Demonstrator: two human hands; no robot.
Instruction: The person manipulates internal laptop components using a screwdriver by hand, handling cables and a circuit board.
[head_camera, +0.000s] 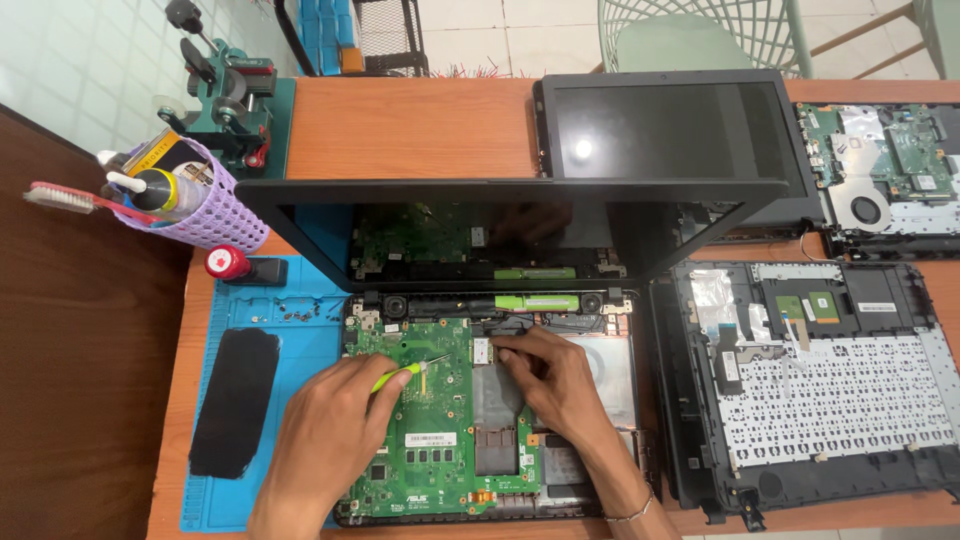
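The left hand (330, 420) reaches in from the lower edge, forearm angled up and to the right, knuckles toward the camera. Its grip is clenched round a slim screwdriver with a yellow-green handle (398, 375), whose metal tip points right and slightly up onto the green motherboard (430, 420) of the opened black laptop base (600, 400). The right hand (550, 375) comes in from the lower right, wrist bent and a thin bracelet on it; its fingers (505, 345) curl down and press on the board near the small white module, grasping nothing I can make out. The base lies on the wooden worktop (410, 125), partly over a blue silicone mat (300, 330).
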